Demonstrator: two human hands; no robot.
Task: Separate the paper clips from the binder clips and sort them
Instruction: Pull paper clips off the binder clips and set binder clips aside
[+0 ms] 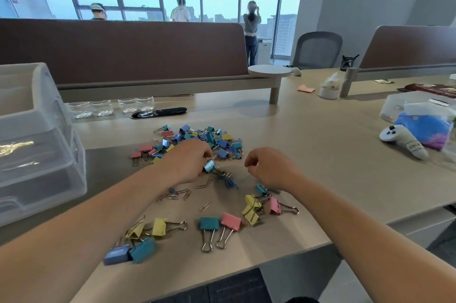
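A: The left hand [190, 162] pinches a teal binder clip [209, 167] at the pile's [204, 139] near edge. The right hand [269, 167] is curled beside it, and I cannot tell what it holds, if anything.
B: Risk?
A: Tangled paper clips [172, 195] nearby might snag and ride along.
B: Writing?
A: Only a controller [404, 141] label right of the pile, unreadable.

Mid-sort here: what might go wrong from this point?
The left hand grips a teal binder clip that seems snagged with the blue tangle beneath; lifting may drag it along. The loose paper clips by the left forearm could get swept into the near binder clips, which lie close to the table edge.
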